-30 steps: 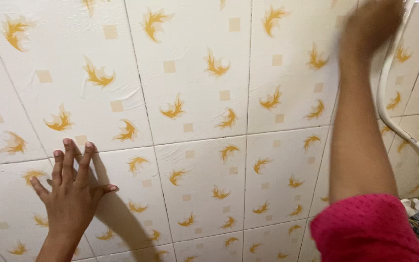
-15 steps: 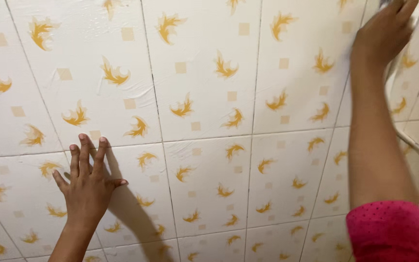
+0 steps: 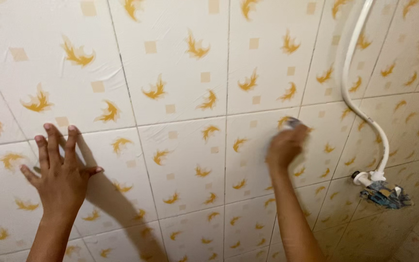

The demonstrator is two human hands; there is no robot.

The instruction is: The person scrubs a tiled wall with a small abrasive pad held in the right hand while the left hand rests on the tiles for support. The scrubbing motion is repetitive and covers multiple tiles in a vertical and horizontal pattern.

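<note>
Head view: left hand (image 3: 61,182) flat on the tiled wall (image 3: 180,63), fingers spread, palm pressed near the wall's lower left edge, holding nothing. Right hand (image 3: 285,145) closed around a small grey pad or cloth (image 3: 293,123), barely visible, pressed to a tile right of centre. White hose (image 3: 360,97) runs vertically well right of it, down to a wall fitting (image 3: 379,187).

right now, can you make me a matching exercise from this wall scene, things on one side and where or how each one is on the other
Things:
1. left hand
2. right hand
3. hose
4. tile wall

States:
a. white, curving down the right side
b. flat on the wall, fingers spread
c. cream with orange leaf marks
d. closed on a small thing, pressed to a tile

Pairs: 1-b, 2-d, 3-a, 4-c
</note>
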